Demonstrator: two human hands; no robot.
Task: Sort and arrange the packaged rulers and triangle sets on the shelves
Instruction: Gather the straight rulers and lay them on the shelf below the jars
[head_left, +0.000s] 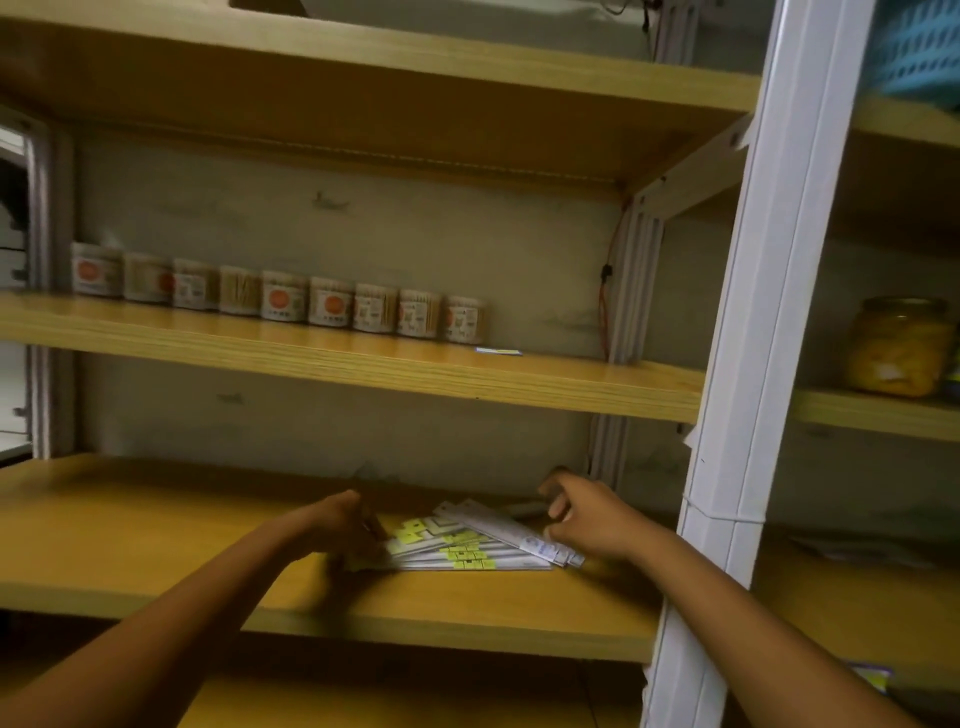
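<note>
A fanned pile of packaged rulers (467, 545) with yellow-green labels lies flat on the lower wooden shelf (156, 545). My left hand (343, 525) touches the pile's left end, its fingers blurred and partly hidden against the packs. My right hand (582, 519) sits at the pile's right end with curled fingers, next to the topmost white ruler pack (509, 530), which lies askew across the others. Whether either hand truly grips a pack is unclear.
A row of several toothpick jars (280, 293) lines the back of the middle shelf, with a small flat packet (498, 352) near its right end. A white shelf upright (748, 364) stands right of my right hand. A yellow-filled glass jar (896, 345) and a blue basket (919, 47) occupy the neighbouring unit.
</note>
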